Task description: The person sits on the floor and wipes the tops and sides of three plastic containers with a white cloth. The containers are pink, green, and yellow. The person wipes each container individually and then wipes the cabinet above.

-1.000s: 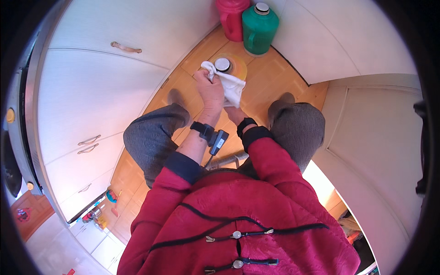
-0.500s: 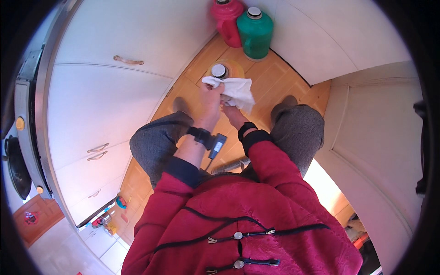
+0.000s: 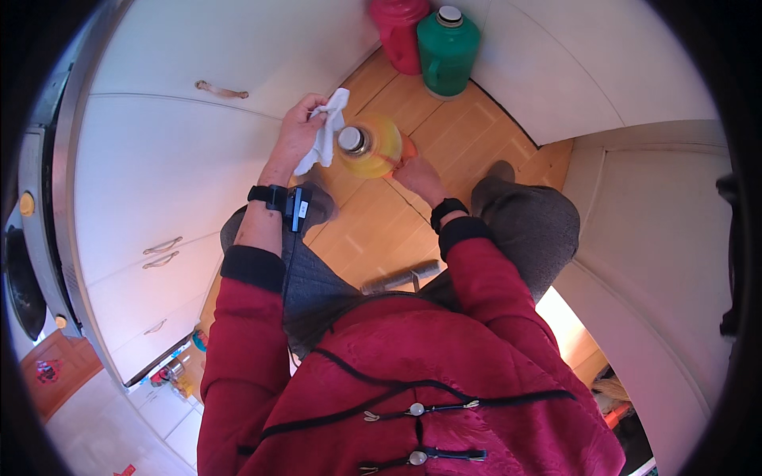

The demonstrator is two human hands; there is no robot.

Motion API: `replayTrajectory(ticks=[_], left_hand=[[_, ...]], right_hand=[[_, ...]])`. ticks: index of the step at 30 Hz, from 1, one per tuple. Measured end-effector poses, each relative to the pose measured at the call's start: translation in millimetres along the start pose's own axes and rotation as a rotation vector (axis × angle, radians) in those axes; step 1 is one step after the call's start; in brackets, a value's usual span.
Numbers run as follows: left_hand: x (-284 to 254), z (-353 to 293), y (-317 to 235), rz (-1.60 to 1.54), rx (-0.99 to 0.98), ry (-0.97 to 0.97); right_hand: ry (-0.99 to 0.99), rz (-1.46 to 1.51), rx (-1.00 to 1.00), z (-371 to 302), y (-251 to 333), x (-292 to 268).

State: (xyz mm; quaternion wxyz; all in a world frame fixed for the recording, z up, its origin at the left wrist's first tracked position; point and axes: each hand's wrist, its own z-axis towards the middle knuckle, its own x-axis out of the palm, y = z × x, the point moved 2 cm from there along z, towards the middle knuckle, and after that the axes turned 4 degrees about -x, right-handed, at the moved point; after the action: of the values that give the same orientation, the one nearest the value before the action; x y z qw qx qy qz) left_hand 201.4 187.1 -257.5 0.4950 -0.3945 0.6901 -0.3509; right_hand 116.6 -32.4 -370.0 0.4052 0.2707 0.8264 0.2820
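A yellow thermos flask (image 3: 371,151) with a white cap stands between my feet. My right hand (image 3: 421,178) is closed round the orange handle on its right side. My left hand (image 3: 300,131), up and to the left of the flask, pinches a white cloth (image 3: 324,136). The cloth hangs down beside the flask, and a slim gap separates the two. Most of the flask's lower body is hidden beneath its shoulder from above.
Against the far cabinet stand a green thermos flask (image 3: 448,55) and a pink thermos flask (image 3: 401,36). White cabinets (image 3: 182,159) with handles line the left. A grey bar-shaped object (image 3: 401,277) lies close to my body on the wooden floor (image 3: 373,226). A pale panel (image 3: 635,222) rises on the right.
My hands have moved apart. My left hand has carried the cloth left, off the flask's front. My right hand has left the cloth and taken the flask's handle. The flask now leans or sits turned leftward.
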Motion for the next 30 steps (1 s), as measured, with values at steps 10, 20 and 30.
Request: replayTrajectory(ticks=[10,20,30], left_hand=[[54.4,28.5,-61.4,0.561,0.352,0.593],[85.2,50.8,-73.8,0.859,0.546,0.972],[56.4,52.9,-46.6,0.572,0.321,0.777]], right_hand=[[0.023,-0.185,0.032,9.4,2.6,-34.5],[-0.057,-0.202,-0.019,16.4,-1.6,-32.7],[-0.086,-0.118,0.064,22.3,-9.8,-26.9]])
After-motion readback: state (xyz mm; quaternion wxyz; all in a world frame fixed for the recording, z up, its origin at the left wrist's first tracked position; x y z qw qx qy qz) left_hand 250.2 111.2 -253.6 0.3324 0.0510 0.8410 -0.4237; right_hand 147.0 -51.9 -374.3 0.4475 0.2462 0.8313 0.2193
